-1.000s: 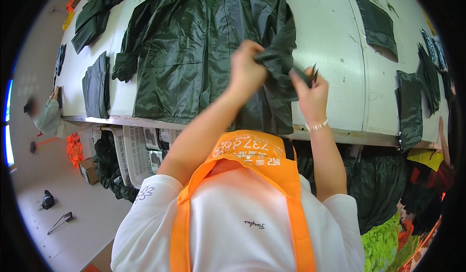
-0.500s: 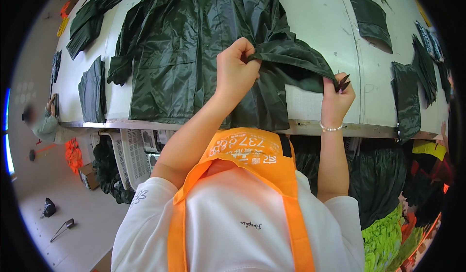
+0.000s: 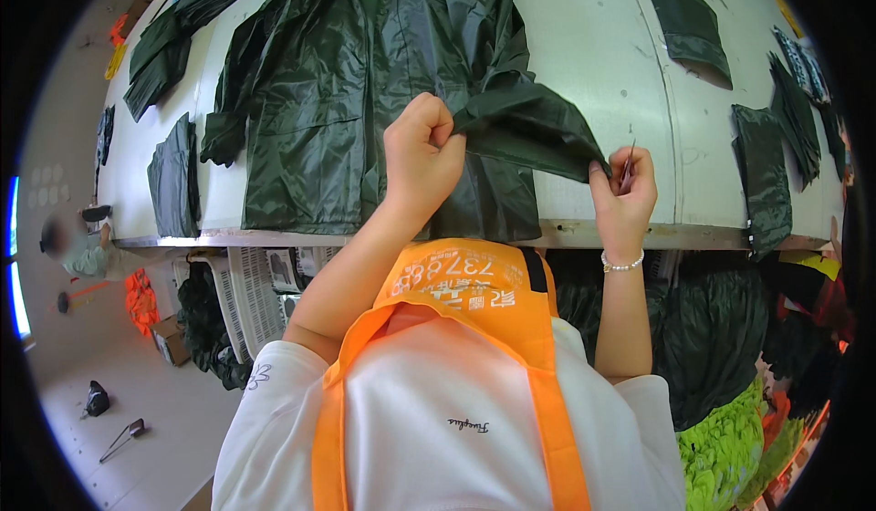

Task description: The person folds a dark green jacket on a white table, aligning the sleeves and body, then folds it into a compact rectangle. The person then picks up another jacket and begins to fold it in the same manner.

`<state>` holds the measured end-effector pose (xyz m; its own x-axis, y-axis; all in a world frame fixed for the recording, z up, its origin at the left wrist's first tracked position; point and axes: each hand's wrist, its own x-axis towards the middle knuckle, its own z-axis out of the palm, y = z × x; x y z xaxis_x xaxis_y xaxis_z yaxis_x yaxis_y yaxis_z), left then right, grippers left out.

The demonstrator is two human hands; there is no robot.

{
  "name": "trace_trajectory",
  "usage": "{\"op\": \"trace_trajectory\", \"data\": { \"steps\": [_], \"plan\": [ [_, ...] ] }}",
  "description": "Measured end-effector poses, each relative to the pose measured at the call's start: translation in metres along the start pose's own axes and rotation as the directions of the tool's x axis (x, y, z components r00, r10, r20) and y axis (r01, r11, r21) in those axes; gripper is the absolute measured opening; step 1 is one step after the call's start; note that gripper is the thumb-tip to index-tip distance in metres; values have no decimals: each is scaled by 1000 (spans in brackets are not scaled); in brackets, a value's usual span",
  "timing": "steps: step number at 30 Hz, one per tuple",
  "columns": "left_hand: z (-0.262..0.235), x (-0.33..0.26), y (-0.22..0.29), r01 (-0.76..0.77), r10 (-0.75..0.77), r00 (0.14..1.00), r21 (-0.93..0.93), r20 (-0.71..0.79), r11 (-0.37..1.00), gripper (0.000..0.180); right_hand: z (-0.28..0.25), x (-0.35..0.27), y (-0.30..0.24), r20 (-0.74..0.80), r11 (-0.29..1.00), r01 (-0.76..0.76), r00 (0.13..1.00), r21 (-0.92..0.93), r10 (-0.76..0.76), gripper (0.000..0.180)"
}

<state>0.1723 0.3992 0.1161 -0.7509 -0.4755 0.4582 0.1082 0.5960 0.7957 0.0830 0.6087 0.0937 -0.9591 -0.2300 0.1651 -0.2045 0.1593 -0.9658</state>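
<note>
Left hand (image 3: 422, 151) is closing into a fist on a fold of the dark green jacket (image 3: 365, 82), which is lying spread across the white table (image 3: 584, 64). Right hand (image 3: 625, 187) is pinching the jacket's sleeve (image 3: 529, 128) end between thumb and fingers, stretching it toward the table's near edge, while also gripping a thin metal tool (image 3: 630, 160); can't tell what kind. Other dark green fabric pieces (image 3: 762, 169) are lying well apart to the right.
</note>
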Motion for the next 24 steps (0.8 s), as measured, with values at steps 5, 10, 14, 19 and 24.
{"op": "trace_trajectory", "data": {
  "steps": [5,10,14,19,24],
  "plan": [
    [-3,-14,-8,115,-106,987,-71,121,991,26,1,-4,4,134,994,89,988,-69,-80,17],
    [-5,-8,-5,16,-27,996,138,79,990,24,8,-7,1,-41,953,302,953,6,-301,19],
    [10,-9,29,-304,258,925,138,279,943,34,7,-14,-2,31,976,216,976,26,-217,19],
    [25,-14,22,-404,387,906,82,171,911,25,-4,-24,-16,246,990,128,963,-53,-111,12],
    [27,-15,17,-458,448,880,33,159,888,26,-14,-30,-19,390,980,-128,919,151,59,17]
  ]
}}
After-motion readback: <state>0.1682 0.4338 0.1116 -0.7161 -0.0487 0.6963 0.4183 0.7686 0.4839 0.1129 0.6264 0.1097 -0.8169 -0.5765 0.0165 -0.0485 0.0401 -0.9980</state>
